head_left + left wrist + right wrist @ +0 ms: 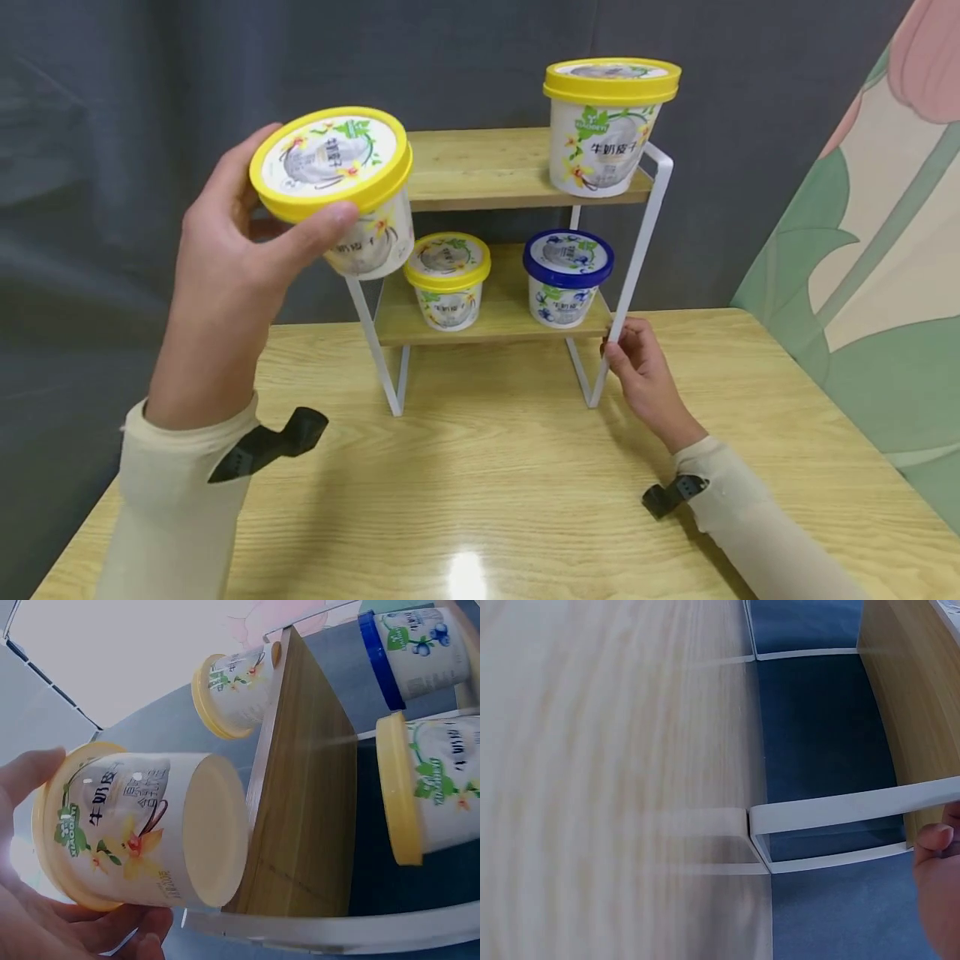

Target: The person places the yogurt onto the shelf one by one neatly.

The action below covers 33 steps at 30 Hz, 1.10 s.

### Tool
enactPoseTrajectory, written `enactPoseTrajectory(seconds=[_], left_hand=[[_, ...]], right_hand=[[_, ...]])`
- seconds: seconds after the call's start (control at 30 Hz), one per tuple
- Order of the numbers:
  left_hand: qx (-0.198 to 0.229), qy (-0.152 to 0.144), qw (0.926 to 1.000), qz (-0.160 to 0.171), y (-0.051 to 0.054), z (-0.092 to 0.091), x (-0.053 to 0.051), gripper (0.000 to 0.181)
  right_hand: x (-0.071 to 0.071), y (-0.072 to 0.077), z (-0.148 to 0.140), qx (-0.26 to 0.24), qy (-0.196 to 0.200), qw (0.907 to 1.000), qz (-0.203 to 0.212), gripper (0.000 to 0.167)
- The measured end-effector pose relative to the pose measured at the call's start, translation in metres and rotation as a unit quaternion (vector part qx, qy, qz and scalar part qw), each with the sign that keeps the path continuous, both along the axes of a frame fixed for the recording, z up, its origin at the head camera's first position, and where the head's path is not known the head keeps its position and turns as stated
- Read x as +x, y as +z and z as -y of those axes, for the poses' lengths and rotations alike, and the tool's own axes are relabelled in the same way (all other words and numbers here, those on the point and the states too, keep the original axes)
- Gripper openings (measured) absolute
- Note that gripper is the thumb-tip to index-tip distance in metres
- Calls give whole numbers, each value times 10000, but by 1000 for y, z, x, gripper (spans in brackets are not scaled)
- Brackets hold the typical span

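My left hand [228, 250] grips a white ice cream tub [378, 237] with a yellow lid, its thumb on the near side. The tub is tilted and raised in front of the upper shelf's left end. In the left wrist view the tub's pale base [216, 829] stands beside the shelf edge. At the rack's right side, my right hand [647, 375] holds the white metal frame [636, 250] near the lower shelf, thumb in front and the other fingers mostly hidden behind. The right wrist view shows only part of this hand [939, 885] at the bar.
On the upper wooden shelf [480, 167], a yellow-lidded tub [603, 146] stands at the right end. The lower shelf [502, 283] bears another yellow-lidded tub [450, 283] and a blue-lidded tub [567, 279]. The rack stands on a wooden table [465, 475] before a dark curtain [465, 58].
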<state>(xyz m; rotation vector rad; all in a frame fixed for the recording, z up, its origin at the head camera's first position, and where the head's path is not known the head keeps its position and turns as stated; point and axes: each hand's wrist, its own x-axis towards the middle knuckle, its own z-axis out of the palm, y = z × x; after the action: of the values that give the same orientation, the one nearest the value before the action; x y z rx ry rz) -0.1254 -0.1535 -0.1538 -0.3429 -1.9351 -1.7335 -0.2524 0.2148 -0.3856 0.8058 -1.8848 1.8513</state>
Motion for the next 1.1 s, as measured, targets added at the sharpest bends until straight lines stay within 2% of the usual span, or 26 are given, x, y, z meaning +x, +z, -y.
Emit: enactPoseTrajectory(seconds=[0.1,0.27,0.5,0.57,0.63,0.8,1.1], left_hand=[[48,-96,9999,-102,9,-6,-8,74],[-87,-33,9999,-118,17,-12,-16,75],[-878,423,9952,-64,23,-16,-36,77],[-890,481,9949,-40,23,-16,-43,75],[-760,406,9963,62,23,-17,-48,74],[-643,88,9972,380,28,-18,-55,72],[-1356,89,9846,1095,42,-22,-70,77]], right_hand=[[0,-1,1,-92,-11,9998,-190,21],[-1,3,3,55,-303,9987,-405,21],[0,4,1,116,-549,9982,-233,25],[0,3,1,95,-565,9981,-210,24],[0,2,0,98,-564,9982,-188,23],[0,1,-1,97,-381,9991,-178,25],[0,0,0,-282,286,9991,-140,25]])
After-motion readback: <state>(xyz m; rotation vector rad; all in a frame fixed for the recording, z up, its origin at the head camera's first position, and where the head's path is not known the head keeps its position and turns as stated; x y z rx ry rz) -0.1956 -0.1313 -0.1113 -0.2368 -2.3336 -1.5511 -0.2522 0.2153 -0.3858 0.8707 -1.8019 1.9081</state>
